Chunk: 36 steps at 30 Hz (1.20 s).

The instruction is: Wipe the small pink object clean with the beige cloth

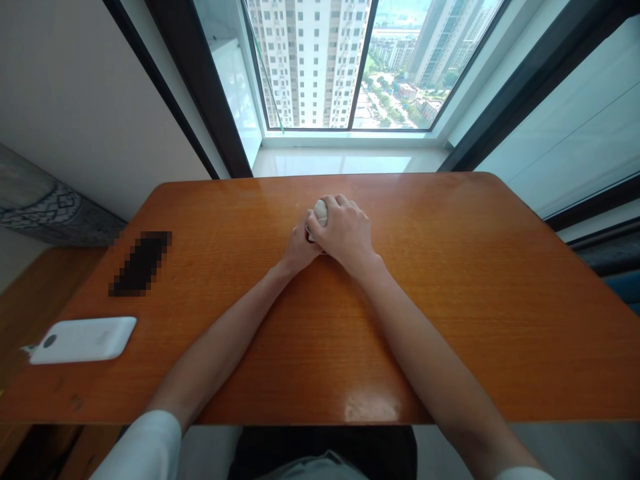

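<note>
A small pale round object (321, 212) is gripped by the right hand (345, 230), whose fingers are curled over its top and far side, pressed together around it so that only a rounded whitish patch is left showing. The left hand (299, 250) is tucked against the pale round object from the near left, half covered by the right hand; its fingers are hidden, so it cannot be told whether they are closed on anything. A sliver of dark red (307, 233) is seen just left of the pale round object, between the two hands; what it belongs to cannot be made out.

The pale round object is held low over, or resting on, an orange wooden table (450, 280), about midway across it and closer to its far edge. Both forearms are laid on the wood, converging on the pale round object from the near side, and a white sleeve (145, 447) is seen at the left elbow.

Well to the left of the pale round object a dark pixelated patch (141, 263) is seen, and nearer and further left a flat white device (83, 340) is lying. Beyond the pale round object a pale window sill (345, 162) and a window (320, 67) onto tall buildings are seen.
</note>
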Tool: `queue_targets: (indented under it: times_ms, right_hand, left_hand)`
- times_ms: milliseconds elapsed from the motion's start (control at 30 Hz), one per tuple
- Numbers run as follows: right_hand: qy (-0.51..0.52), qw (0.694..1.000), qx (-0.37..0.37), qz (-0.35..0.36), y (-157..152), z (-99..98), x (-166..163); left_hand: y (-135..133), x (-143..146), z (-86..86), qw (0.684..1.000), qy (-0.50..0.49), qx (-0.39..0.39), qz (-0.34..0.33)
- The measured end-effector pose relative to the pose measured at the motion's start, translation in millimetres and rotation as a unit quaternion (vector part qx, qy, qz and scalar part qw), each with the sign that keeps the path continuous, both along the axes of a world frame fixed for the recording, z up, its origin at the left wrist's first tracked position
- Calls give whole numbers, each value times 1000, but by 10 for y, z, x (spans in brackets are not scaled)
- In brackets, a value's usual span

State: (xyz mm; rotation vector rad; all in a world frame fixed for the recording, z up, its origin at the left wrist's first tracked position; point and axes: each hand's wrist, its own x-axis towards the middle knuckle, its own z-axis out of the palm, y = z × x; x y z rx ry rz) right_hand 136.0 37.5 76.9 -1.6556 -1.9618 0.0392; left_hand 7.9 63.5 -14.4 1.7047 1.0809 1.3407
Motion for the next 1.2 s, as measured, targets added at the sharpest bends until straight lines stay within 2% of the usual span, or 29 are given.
queue_targets:
  times_ms: [100, 200, 367, 467, 533, 567, 667, 700, 733, 767, 833, 900, 933, 1000, 1033, 1100, 1200]
  right_hand:
    - [-58, 998, 18, 30, -49, 22, -47]
    - [-68, 996, 32, 52, -71, 3, -52]
    - [15, 999, 6, 36, 15, 11, 66]
    - [112, 993, -29, 28, 142, -33, 212]
    - [218, 972, -68, 52, 251, -135, 333]
    - [283, 952, -89, 76, 307, -204, 393]
    - [459, 868, -132, 139, 438, -400, 534]
    - [486, 851, -137, 143, 455, -432, 555]
    - [487, 851, -138, 141, 453, -435, 557]
    - [462, 867, -132, 135, 428, -409, 539]
    - [341, 927, -99, 118, 317, -289, 441]
    - [175, 978, -40, 107, 152, -134, 283]
    - [97, 989, -7, 114, 68, -67, 197]
    - [-5, 990, 44, 136, -58, 21, 59]
    - [-25, 988, 56, 140, -88, 38, 22]
    - [-1, 991, 49, 126, -65, 22, 31]
    - [152, 983, -7, 103, 132, -119, 212]
  left_hand:
    - [-2, 18, -60, 998, 63, 23, 21]
    - [1, 25, -102, 995, 95, 21, 36]
    - [-33, 18, -61, 997, 71, 5, 7]
    - [-87, 19, 29, 997, 72, 11, 3]
    - [-125, 23, 91, 997, 76, 16, 0]
    - [-143, 25, 116, 997, 80, 17, -1]
    - [-177, 27, 160, 995, 94, 23, 6]
    - [-181, 25, 161, 995, 99, 27, 8]
    - [-178, 22, 154, 994, 101, 32, 11]
    - [-169, 18, 138, 994, 103, 35, 14]
    - [-130, 8, 77, 994, 103, 38, 21]
    - [-69, -2, -13, 993, 110, 42, 33]
    - [-36, -7, -60, 991, 116, 45, 41]
    - [12, -14, -129, 989, 128, 50, 57]
    - [21, -17, -144, 988, 131, 52, 61]
    - [6, -21, -127, 989, 129, 53, 57]
    - [-72, -19, -28, 991, 120, 54, 40]
